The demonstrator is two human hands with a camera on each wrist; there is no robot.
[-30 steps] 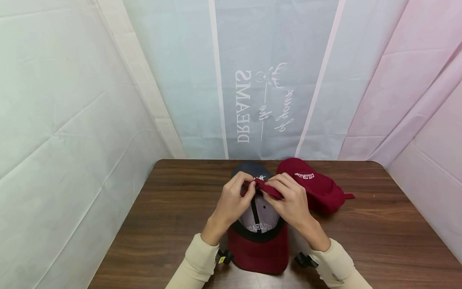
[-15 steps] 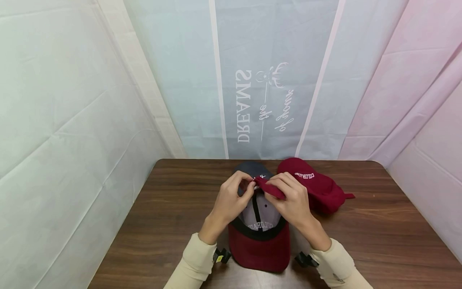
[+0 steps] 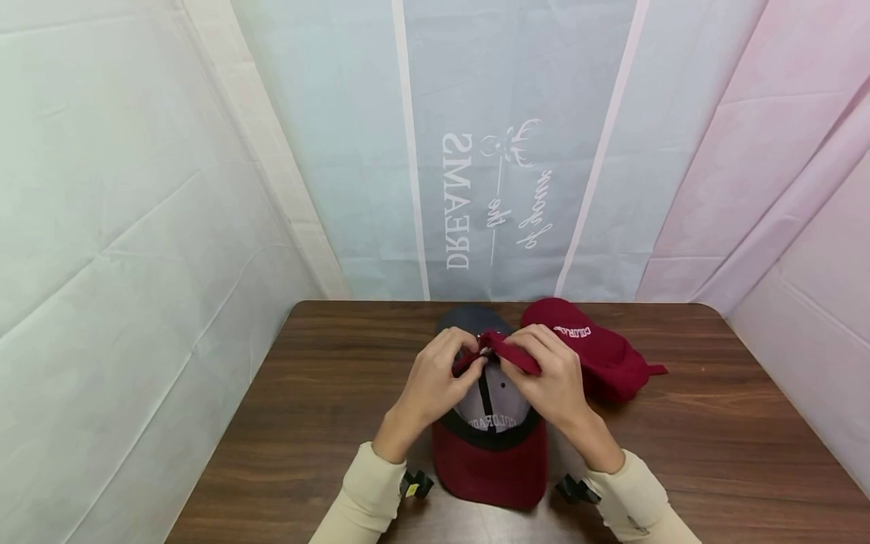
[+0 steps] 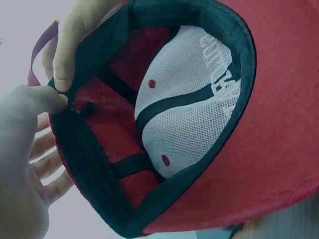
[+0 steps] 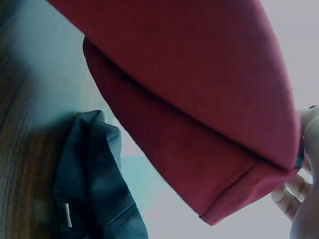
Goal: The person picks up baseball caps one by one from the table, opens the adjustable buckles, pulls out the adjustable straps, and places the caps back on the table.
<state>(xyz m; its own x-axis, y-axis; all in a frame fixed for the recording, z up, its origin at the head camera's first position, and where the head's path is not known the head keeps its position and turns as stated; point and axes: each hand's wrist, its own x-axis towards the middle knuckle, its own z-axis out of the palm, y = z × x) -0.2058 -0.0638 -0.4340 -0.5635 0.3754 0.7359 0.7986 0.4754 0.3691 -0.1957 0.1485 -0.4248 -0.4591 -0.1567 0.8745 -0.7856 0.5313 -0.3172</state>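
In the head view a dark red baseball cap (image 3: 489, 468) hangs between my hands, brim toward me and its pale lining facing up. My left hand (image 3: 435, 378) pinches the back edge at the left of the strap opening. My right hand (image 3: 547, 370) grips the back edge on the other side. The left wrist view looks inside the cap (image 4: 179, 99): the left thumb (image 4: 42, 99) presses the black sweatband (image 4: 89, 154), and a red strap (image 4: 35, 59) loops out beyond the fingers. In the right wrist view the cap's red outside (image 5: 199, 74) hides most of the right hand (image 5: 309, 169).
A second red cap (image 3: 615, 359) with white lettering lies on the brown table (image 3: 326, 408) behind my right hand. A dark grey cap (image 3: 469, 316) lies behind the held cap, partly hidden by it. Pale printed cloth (image 3: 503, 75) hangs around the table.
The held cap has risen slightly and shifted a little right. My left thumb and index finger have parted slightly at the strap. The right hand and the other caps stay nearly still.
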